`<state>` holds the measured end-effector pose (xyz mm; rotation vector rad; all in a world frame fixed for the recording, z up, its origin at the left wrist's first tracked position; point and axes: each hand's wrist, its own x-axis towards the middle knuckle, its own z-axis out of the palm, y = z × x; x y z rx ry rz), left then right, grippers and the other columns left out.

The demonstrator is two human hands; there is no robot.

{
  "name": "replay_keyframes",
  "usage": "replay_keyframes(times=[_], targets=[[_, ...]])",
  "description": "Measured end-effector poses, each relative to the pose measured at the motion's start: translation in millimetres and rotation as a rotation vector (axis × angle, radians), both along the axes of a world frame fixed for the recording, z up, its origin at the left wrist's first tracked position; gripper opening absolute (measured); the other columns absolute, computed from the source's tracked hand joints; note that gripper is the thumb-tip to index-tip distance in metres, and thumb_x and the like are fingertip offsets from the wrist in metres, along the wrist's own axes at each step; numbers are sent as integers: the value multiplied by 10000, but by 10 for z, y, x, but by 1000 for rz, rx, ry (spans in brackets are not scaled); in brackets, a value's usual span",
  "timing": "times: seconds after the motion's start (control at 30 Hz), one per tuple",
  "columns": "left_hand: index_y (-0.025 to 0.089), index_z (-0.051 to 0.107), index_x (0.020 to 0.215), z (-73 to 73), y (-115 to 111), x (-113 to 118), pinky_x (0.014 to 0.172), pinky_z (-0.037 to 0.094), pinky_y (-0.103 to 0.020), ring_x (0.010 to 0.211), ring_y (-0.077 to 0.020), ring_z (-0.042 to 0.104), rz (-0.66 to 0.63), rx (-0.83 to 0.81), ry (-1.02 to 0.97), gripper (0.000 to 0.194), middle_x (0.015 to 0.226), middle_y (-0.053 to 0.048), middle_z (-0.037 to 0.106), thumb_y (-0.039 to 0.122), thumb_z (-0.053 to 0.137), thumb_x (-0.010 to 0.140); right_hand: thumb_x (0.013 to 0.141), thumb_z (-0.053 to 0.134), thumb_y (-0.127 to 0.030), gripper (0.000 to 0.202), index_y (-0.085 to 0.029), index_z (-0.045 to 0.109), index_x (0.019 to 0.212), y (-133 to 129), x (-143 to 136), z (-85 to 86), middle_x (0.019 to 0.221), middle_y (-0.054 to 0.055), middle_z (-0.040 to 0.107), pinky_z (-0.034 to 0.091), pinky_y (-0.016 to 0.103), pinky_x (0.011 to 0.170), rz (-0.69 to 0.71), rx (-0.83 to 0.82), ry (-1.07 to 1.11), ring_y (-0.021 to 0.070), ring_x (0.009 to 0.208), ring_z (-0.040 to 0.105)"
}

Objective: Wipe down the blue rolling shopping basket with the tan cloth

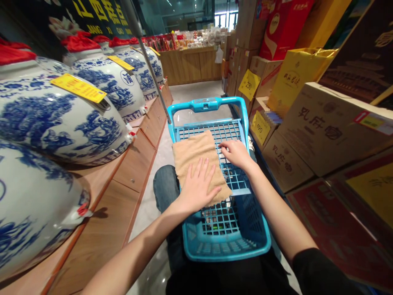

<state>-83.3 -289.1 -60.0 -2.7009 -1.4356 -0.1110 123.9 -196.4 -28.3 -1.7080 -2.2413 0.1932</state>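
A tan cloth (193, 153) lies spread over the grid of a blue plastic shopping basket (227, 252). My left hand (198, 184) rests flat on the cloth with its fingers spread. To the right of the cloth, my right hand (235, 153) hovers over or touches the bare grid, its fingers curled inward; whether anything small sits in them is hidden. The basket stands between my knees, its blue handle (208, 104) raised at the far end. A thin metal rod (153, 73) rises from the handle's left corner.
Large blue-and-white porcelain jars (58, 114) with red cloth tops line a wooden shelf (123, 196) on the left. Stacked cardboard boxes (331, 127) and a yellow bag (296, 78) stand on the right. Beyond the aisle is a wooden counter (190, 65) with packaged goods.
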Motion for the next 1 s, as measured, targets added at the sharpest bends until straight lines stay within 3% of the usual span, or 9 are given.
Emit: replay_keyframes(times=[0.1,0.3,0.37,0.53,0.67,0.77,1.0], targets=[[204,283,1660,58,114,-9,1297,186,-648,1624,-354,150,6,-16,6,762,1743,-141,174,631,416,1043,991,439,-188,375,-219,762,1179,-5,2,-10,1196,65,789,444,365,967,1,10,-1,256,1158,700],[192,324,1649,162,547,-79,1314,202,-579,1622,-340,165,170,29,-38,707,1741,-130,193,568,425,1058,997,448,-201,354,-213,762,1161,-20,9,-13,1205,64,786,453,370,973,2,17,10,258,1170,697],[174,334,1644,125,543,-85,1316,193,-578,1623,-346,155,157,63,-45,705,1740,-141,192,556,427,1058,995,456,-203,348,-216,764,1157,-23,11,-12,1206,64,786,454,366,975,-4,15,12,256,1174,695],[227,341,1642,-18,279,-84,1306,202,-604,1625,-348,149,16,81,-38,678,1742,-105,218,566,411,1059,993,465,-208,343,-212,760,1166,-25,19,-16,1235,70,778,450,364,976,-7,11,15,255,1182,690],[286,356,1636,20,297,-83,1298,217,-612,1619,-353,179,26,63,-41,652,1745,-73,218,573,425,1055,1001,458,-216,346,-214,756,1178,-22,19,-17,1220,71,782,447,359,967,-6,5,6,255,1168,692],[294,344,1641,126,535,-85,1304,220,-589,1617,-338,195,90,36,-42,639,1746,-54,216,546,419,1059,1003,453,-215,353,-214,755,1185,-22,13,-16,1218,75,781,446,361,962,-2,9,2,258,1168,690],[168,315,1650,324,1243,-62,1325,189,-528,1617,-295,210,215,65,-96,646,1726,-100,263,469,299,1079,999,467,-218,329,-215,757,1153,-17,8,-15,1160,63,794,441,355,945,-7,16,-4,254,1141,699]])
